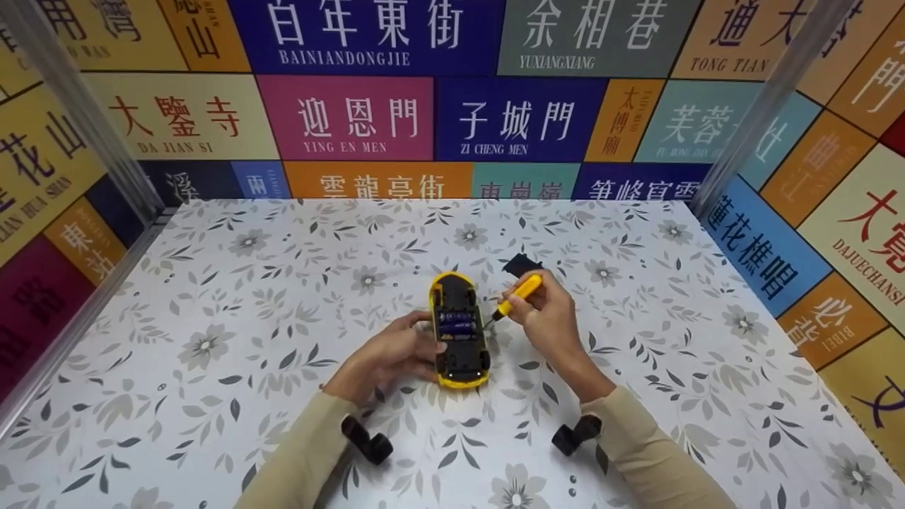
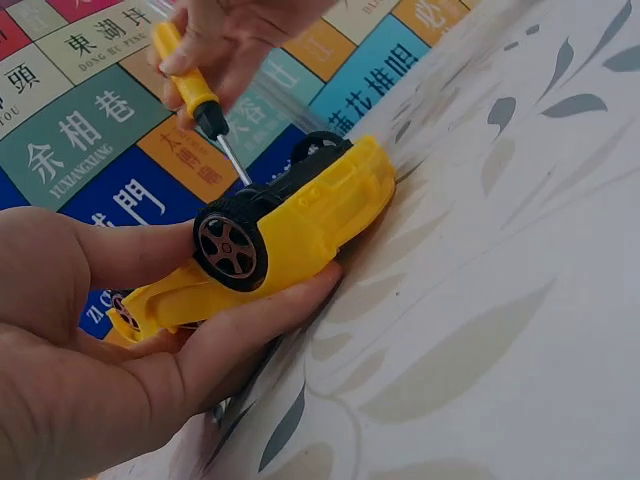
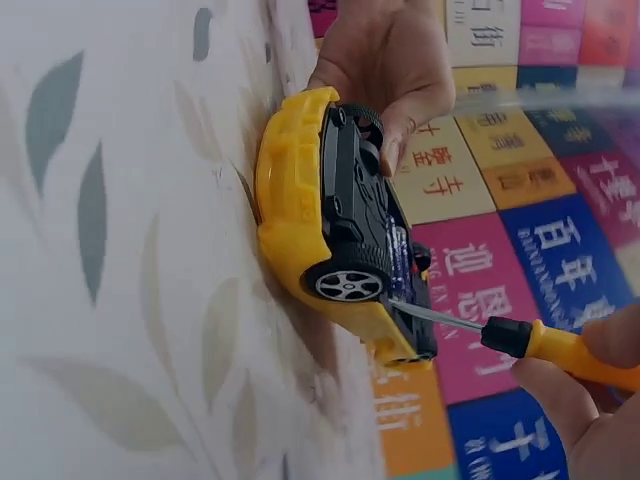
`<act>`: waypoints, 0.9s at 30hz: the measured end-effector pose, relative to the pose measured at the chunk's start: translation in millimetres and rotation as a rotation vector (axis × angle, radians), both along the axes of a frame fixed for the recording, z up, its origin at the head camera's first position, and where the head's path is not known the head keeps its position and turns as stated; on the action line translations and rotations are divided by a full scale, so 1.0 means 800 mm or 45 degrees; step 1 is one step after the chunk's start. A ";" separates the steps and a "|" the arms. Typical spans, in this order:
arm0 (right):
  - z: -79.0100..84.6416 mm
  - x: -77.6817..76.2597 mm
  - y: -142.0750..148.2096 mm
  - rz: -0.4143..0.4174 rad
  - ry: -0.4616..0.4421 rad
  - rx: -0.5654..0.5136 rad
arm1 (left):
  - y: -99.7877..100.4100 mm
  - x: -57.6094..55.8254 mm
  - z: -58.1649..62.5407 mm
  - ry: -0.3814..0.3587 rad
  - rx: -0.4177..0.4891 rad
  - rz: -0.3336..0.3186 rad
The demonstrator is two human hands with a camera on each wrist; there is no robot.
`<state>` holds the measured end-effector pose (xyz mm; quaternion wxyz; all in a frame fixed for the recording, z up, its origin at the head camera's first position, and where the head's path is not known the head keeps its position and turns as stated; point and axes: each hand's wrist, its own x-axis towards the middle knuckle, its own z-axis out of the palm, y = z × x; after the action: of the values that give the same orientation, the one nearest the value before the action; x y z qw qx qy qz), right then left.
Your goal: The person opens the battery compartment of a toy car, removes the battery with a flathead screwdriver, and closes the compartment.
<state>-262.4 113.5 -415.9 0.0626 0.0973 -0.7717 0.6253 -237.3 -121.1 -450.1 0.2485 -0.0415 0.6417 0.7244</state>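
A yellow toy car (image 1: 463, 362) lies upside down on the table, its black underside facing up. Blue batteries (image 1: 458, 325) sit in its uncovered compartment. My left hand (image 1: 399, 350) holds the car from the left; the left wrist view shows thumb and fingers on either side of its yellow body (image 2: 310, 225). In my right hand (image 1: 551, 322) is a screwdriver with a yellow handle (image 1: 524, 290). Its metal shaft (image 3: 440, 316) points at the edge of the battery compartment, close to a wheel (image 3: 347, 285); exact tip contact is hard to tell. Beyond that hand lies a black battery cover (image 1: 522, 264).
A floral-patterned cloth (image 1: 283, 283) covers the table. Colourful panels with Chinese lettering (image 1: 346, 116) stand behind and at both sides. Clear upright posts (image 1: 756, 92) rise at the back corners. Black wrist cameras (image 1: 368, 440) are strapped on both sleeves.
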 end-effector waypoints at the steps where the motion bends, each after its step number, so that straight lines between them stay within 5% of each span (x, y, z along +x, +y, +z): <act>1: -0.003 -0.006 0.003 -0.026 -0.104 -0.072 | -0.001 -0.001 0.000 0.011 -0.010 -0.009; 6: -0.025 -0.030 0.018 -0.039 -0.659 -0.523 | -0.009 -0.004 -0.003 0.006 0.017 -0.024; 9: -0.034 -0.036 0.023 -0.003 -0.848 -0.681 | -0.013 -0.005 -0.004 -0.017 0.056 -0.029; 22: 0.006 -0.038 0.047 0.028 -0.724 -0.690 | -0.012 -0.005 -0.002 -0.057 0.065 -0.036; 27: 0.026 -0.041 0.064 -0.004 -0.688 -0.810 | -0.011 -0.007 -0.004 -0.063 0.080 -0.020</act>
<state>-295.0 164.6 -394.8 -0.1142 -0.0958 -0.5288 0.8356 -242.5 -130.2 -453.6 0.2711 -0.0466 0.6127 0.7409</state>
